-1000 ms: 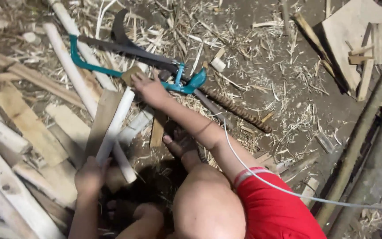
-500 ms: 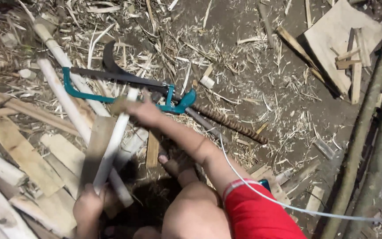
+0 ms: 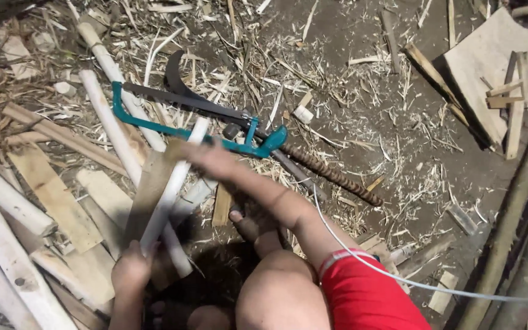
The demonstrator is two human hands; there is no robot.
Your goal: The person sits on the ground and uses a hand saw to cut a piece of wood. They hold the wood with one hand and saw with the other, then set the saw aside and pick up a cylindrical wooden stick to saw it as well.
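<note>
We grip the peeled white stick [image 3: 169, 195] firmly in our left hand [image 3: 131, 269]; our right hand [image 3: 212, 160], blurred, grasp unclear, reaches by the teal hacksaw [image 3: 184, 131]. Brace it steady.

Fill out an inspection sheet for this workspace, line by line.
Surface: bare dirt ground, strewn with shavings and splinters.
Job's things: a pale peeled stick held slanted over a flat wood slat; a teal-framed hacksaw lies on the ground just beyond.
Clutter: more peeled sticks, split boards, a curved dark blade, a ribbed metal rod, offcuts on a plywood sheet.
Hands: left hand grips the stick's lower end; right hand, blurred, reaches across its upper part by the saw handle.
Cables: one white cord running across the red shorts.
Surroundings: thick bamboo poles along the right edge.
</note>
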